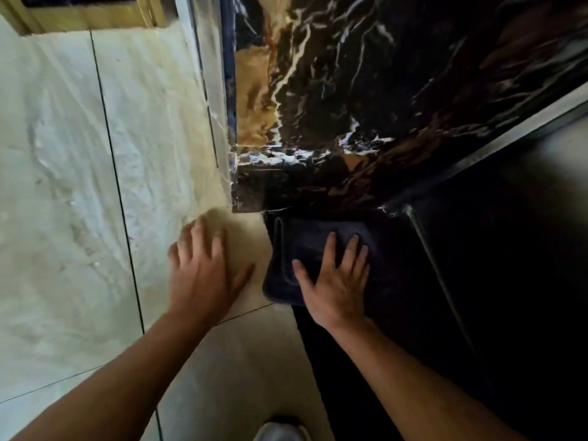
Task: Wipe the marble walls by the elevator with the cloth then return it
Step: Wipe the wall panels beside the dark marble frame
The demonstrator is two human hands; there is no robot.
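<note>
Dark veined marble wall (366,90) rises above your right hand (334,281), fingers (331,249) spread flat on the cloth (296,246); your left hand (203,275) rests open on pale tile (79,186) beside it.

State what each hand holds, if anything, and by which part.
The right hand presses flat on the dark folded cloth, palm over its right half, not gripping. The left hand holds nothing.

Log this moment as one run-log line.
phase: wiping | right hand: flat on cloth, pressed to dark surface below veined marble | left hand: bare, blurred, over beige tile
</note>
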